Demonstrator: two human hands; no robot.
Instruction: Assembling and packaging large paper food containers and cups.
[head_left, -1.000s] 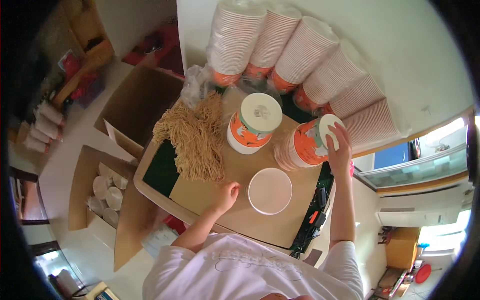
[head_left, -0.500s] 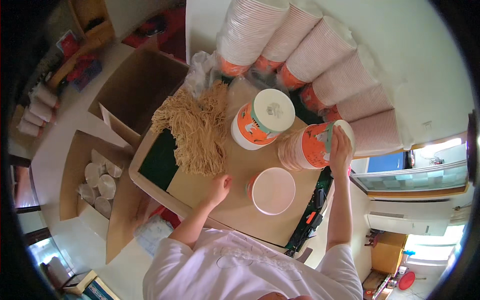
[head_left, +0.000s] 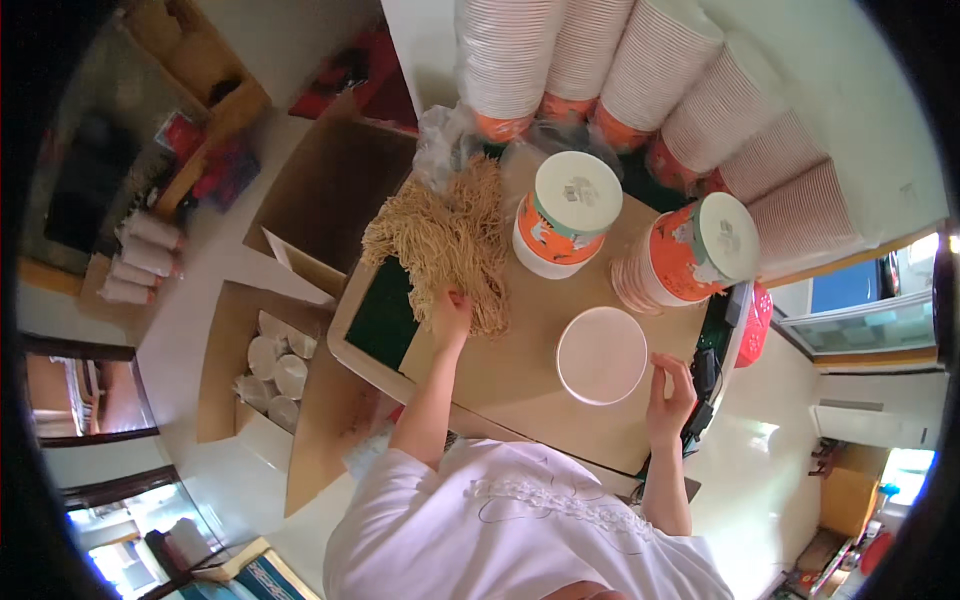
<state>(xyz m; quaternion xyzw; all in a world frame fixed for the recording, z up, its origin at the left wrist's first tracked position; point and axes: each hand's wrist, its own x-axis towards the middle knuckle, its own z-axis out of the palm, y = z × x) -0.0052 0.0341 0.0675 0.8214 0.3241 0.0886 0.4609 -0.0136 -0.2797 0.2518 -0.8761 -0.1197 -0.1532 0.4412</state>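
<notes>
The brown surface [head_left: 520, 370] carries the work, and behind it tall stacks of paper bowls [head_left: 640, 70] lean against the wall, unchanged over the last second. In front of them stand two shorter stacks, one upright with a white base on top [head_left: 568, 210] and one tipped sideways [head_left: 680, 255]; a second ago the right hand rested on the top of that tipped stack, and it has since left it. The heap of dry yellow noodles [head_left: 445, 235] lies at the far left of the surface, partly over a dark green mat [head_left: 385, 315], and has not shifted. A single empty white bowl [head_left: 602, 355] sits open side up near the front edge, in much the same place as before. The left hand [head_left: 452, 310], which lay flat on the bare surface a second ago, has moved forward and now reaches into the near edge of the noodles, its fingers buried among the strands; whether its grip has closed on a bunch I cannot tell. The right hand [head_left: 672, 385] has come down beside the bowl's right rim, its grip spread and holding nothing, fingertips just next to the rim. Judging from this, the bowl stands ready and the noodles are being gathered, with none yet in the bowl.
</notes>
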